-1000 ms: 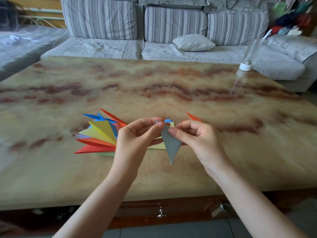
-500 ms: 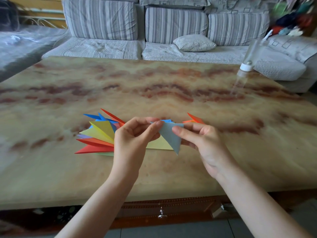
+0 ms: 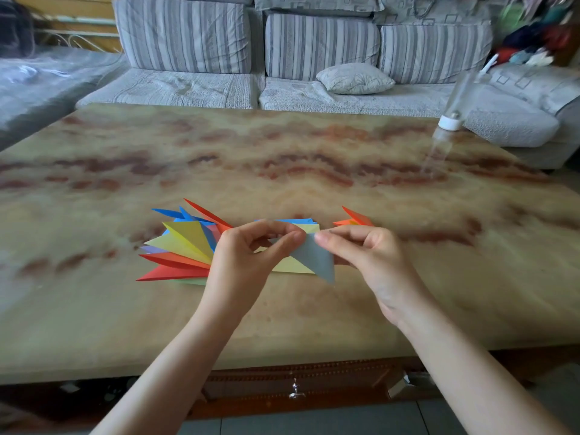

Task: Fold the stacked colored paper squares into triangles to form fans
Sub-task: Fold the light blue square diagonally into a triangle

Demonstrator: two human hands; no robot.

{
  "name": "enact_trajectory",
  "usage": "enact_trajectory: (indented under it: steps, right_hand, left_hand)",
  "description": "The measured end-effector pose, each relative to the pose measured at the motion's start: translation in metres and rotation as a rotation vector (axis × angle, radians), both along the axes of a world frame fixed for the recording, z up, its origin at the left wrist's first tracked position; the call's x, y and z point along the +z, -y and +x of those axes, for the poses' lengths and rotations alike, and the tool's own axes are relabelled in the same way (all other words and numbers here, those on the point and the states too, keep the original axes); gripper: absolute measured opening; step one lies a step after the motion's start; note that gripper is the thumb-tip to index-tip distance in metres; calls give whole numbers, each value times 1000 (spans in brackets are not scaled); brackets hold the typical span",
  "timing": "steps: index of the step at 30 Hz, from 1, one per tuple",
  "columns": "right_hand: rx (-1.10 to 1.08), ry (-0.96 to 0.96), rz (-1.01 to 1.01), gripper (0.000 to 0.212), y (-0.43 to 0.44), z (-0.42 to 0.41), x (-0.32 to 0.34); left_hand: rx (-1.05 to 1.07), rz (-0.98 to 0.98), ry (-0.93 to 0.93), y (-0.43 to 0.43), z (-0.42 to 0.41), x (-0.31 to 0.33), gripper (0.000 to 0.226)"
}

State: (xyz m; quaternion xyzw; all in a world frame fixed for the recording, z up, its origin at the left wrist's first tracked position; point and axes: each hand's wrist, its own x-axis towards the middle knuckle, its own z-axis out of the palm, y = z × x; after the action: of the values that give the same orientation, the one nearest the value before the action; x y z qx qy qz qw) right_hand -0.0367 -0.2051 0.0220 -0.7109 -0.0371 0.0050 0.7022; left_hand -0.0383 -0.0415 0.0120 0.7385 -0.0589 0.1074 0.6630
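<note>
Both hands meet above the near middle of the marbled beige and reddish stone tabletop (image 3: 314, 146). The left hand (image 3: 248, 262) and the right hand (image 3: 364, 255) each pinch the top edge of a folded grey-blue paper triangle (image 3: 314, 257), thumb against forefinger, so that the two grips sit just beside each other at its upper corner. The triangle hangs from the fingers with its long point aimed down and slightly toward the right hand, lifted clear of the surface.

Directly under and behind the held piece lies a pale yellow paper sheet (image 3: 292, 266), flat on the tabletop, with blue paper edges (image 3: 295, 220) showing at its far side. To the left of the left hand, a fan of folded paper triangles in red, orange, yellow and blue (image 3: 182, 243) spreads outward on the tabletop, its points radiating away to the left and its inner ends hidden behind the hand. Beyond the right hand, a small orange-red folded paper piece (image 3: 354, 218) pokes up, mostly covered by the knuckles.

At the far right of the tabletop stands a clear plastic bottle with a white collar (image 3: 450, 120), blurred. A grey striped sofa (image 3: 314, 42) with a small pale cushion (image 3: 354, 78) runs behind.
</note>
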Motion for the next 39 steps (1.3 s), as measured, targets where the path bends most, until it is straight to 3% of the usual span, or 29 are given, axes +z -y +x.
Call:
enact_trajectory:
  steps: [7,14,23,32,39]
  right_hand:
    - [-23,91,-34,12,-1,1,0]
    - [4,6,-2,11,-1,1,-3]
    - [8,103,-65,11,0,1,-1]
    - [89,137,-121,9,-2,-1,-3]
    - [153,136,-164,11,-4,-2,-5]
  left_hand:
    - [57,4,27,4,-2,-2,10]
    - [112,-44,16,6,-4,-2,15]
    - [28,-53,-75,4,-2,-2,10]
    - [-50,167,-23,-3,2,-1,4]
    - [-75,59,-86,-2,2,0,8]
